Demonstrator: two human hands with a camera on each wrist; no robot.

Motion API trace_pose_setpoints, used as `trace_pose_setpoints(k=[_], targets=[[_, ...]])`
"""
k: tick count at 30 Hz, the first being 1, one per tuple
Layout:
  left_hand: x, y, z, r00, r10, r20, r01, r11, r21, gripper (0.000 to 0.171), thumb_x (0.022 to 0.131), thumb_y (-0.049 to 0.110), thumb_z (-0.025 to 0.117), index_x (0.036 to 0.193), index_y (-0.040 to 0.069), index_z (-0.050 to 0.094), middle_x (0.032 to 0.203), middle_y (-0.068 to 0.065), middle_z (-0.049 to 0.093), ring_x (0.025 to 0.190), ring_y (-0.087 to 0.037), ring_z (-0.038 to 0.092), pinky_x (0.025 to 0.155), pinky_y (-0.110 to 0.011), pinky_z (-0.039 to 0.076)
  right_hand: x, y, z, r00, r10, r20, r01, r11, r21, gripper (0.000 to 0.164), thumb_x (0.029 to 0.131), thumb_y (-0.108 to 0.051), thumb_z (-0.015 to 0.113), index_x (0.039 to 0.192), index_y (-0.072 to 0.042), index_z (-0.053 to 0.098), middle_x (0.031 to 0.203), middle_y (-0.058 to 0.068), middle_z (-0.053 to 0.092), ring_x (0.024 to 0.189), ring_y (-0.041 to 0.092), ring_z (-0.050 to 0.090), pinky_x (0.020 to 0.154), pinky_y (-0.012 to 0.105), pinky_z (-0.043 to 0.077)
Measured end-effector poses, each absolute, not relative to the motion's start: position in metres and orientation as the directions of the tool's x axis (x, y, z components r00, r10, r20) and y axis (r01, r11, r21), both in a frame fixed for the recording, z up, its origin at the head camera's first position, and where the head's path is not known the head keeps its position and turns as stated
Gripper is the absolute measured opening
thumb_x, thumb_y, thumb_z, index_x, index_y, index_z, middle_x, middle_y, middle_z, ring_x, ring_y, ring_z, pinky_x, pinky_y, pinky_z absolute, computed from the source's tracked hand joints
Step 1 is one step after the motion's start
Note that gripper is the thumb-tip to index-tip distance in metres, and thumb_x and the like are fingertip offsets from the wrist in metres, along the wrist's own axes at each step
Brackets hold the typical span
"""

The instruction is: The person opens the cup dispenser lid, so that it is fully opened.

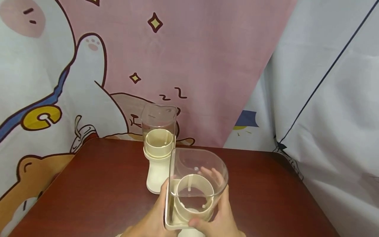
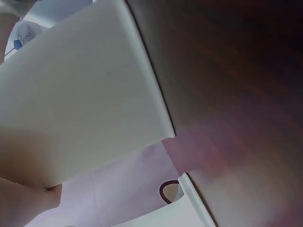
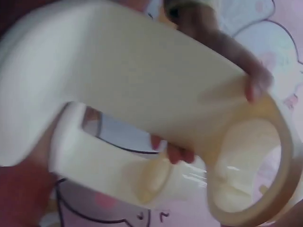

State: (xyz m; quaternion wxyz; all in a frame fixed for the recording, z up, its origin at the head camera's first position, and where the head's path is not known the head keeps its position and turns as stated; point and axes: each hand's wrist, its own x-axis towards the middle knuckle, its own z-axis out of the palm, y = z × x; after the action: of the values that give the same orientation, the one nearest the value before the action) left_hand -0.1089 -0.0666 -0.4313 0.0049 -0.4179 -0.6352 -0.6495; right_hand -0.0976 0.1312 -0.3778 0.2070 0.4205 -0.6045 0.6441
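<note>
In the head view a cream stand (image 1: 192,233) carries a wide ring (image 1: 193,215) and a clear plastic container (image 1: 174,164) that rises around it. My left hand (image 1: 151,215) grips its left side. On the right, my right hand (image 1: 220,222) holds it, thumb at the lower front and fingers seen through the clear wall. The cream body (image 2: 90,90) fills much of the left wrist view. From the right wrist, its long smooth panel (image 3: 142,71) and open ring (image 3: 289,156) show, with fingers at both edges.
A second cream stand (image 1: 157,174) with a like clear container (image 1: 158,115) stands upright behind, to the left. Both are over a dark red-brown table (image 1: 103,184). A printed cartoon cloth (image 1: 207,65) hangs behind the table, and white cloth (image 1: 334,98) hangs to the right.
</note>
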Motion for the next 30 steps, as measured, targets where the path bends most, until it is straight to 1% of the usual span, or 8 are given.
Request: trace_pose_setpoints(k=[2, 5, 10, 14, 17, 22, 26, 30], targets=[[-0.109, -0.067, -0.433, -0.639, 0.525, 0.563, 0.545, -0.209, 0.812, 0.108, 0.081, -0.006, 0.07, 0.156, 0.006, -0.006, 0.152, -0.014, 0.034, 0.131, -0.028, 0.052, 0.111, -0.029, 0.041, -0.106, 0.131, -0.371, -0.521, -0.286, 0.804, -0.759, -0.275, -0.59, 0.108, 0.085, -0.029, 0.078, 0.148, 0.016, 0.003, 0.155, 0.032, 0.024, 0.145, 0.032, 0.033, 0.113, 0.031, 0.041], [-0.108, -0.067, -0.437, -0.621, 0.519, 0.588, 0.569, -0.218, 0.793, 0.106, 0.082, -0.003, 0.07, 0.155, 0.003, -0.007, 0.15, -0.016, 0.036, 0.129, -0.028, 0.054, 0.111, -0.03, 0.042, -0.114, 0.129, -0.363, -0.48, -0.308, 0.821, -0.745, -0.352, -0.567, 0.108, 0.085, -0.031, 0.078, 0.149, 0.014, 0.003, 0.156, 0.031, 0.025, 0.144, 0.035, 0.035, 0.111, 0.036, 0.044], [-0.11, -0.069, -0.436, -0.607, 0.514, 0.606, 0.626, -0.161, 0.763, 0.108, 0.08, -0.002, 0.072, 0.155, 0.001, -0.007, 0.151, -0.015, 0.035, 0.131, -0.026, 0.051, 0.112, -0.028, 0.04, -0.119, 0.124, -0.36, -0.428, -0.287, 0.857, -0.772, -0.378, -0.512, 0.109, 0.083, -0.034, 0.079, 0.148, 0.014, 0.005, 0.153, 0.032, 0.032, 0.139, 0.036, 0.044, 0.108, 0.036, 0.046], [-0.116, -0.072, -0.432, -0.58, 0.499, 0.644, 0.707, -0.085, 0.702, 0.114, 0.068, -0.005, 0.07, 0.154, -0.003, -0.005, 0.148, -0.014, 0.038, 0.13, -0.023, 0.051, 0.113, -0.028, 0.039, -0.124, 0.119, -0.361, -0.415, -0.248, 0.875, -0.793, -0.374, -0.482, 0.11, 0.084, -0.037, 0.078, 0.146, 0.017, 0.006, 0.148, 0.033, 0.038, 0.134, 0.036, 0.05, 0.108, 0.034, 0.046], [-0.121, -0.074, -0.432, -0.554, 0.48, 0.68, 0.769, -0.016, 0.639, 0.121, 0.056, -0.001, 0.071, 0.153, -0.007, -0.002, 0.144, -0.014, 0.041, 0.127, -0.022, 0.051, 0.113, -0.029, 0.038, -0.127, 0.118, -0.361, -0.41, -0.228, 0.883, -0.794, -0.386, -0.469, 0.109, 0.084, -0.038, 0.078, 0.146, 0.017, 0.007, 0.147, 0.032, 0.04, 0.133, 0.036, 0.051, 0.108, 0.034, 0.046], [-0.125, -0.072, -0.432, -0.536, 0.476, 0.697, 0.803, 0.031, 0.596, 0.125, 0.05, 0.003, 0.073, 0.152, -0.01, 0.0, 0.141, -0.012, 0.044, 0.124, -0.022, 0.052, 0.111, -0.029, 0.039, -0.134, 0.122, -0.357, -0.362, -0.234, 0.902, -0.835, -0.349, -0.426, 0.109, 0.083, -0.043, 0.078, 0.146, 0.016, 0.011, 0.148, 0.032, 0.039, 0.137, 0.036, 0.046, 0.112, 0.036, 0.041], [-0.126, -0.071, -0.432, -0.535, 0.482, 0.694, 0.809, 0.054, 0.586, 0.126, 0.049, 0.005, 0.072, 0.152, -0.01, 0.001, 0.139, -0.01, 0.046, 0.122, -0.021, 0.053, 0.109, -0.031, 0.041, -0.14, 0.127, -0.351, -0.323, -0.265, 0.908, -0.838, -0.367, -0.405, 0.11, 0.084, -0.045, 0.077, 0.147, 0.016, 0.011, 0.152, 0.033, 0.033, 0.142, 0.039, 0.039, 0.114, 0.042, 0.039], [-0.125, -0.072, -0.434, -0.511, 0.496, 0.702, 0.822, 0.044, 0.567, 0.125, 0.048, 0.006, 0.072, 0.15, -0.011, 0.002, 0.138, -0.011, 0.047, 0.12, -0.022, 0.055, 0.108, -0.032, 0.043, -0.141, 0.126, -0.35, -0.321, -0.284, 0.903, -0.816, -0.402, -0.416, 0.107, 0.086, -0.044, 0.074, 0.149, 0.013, 0.008, 0.152, 0.034, 0.033, 0.137, 0.042, 0.047, 0.109, 0.046, 0.045]])
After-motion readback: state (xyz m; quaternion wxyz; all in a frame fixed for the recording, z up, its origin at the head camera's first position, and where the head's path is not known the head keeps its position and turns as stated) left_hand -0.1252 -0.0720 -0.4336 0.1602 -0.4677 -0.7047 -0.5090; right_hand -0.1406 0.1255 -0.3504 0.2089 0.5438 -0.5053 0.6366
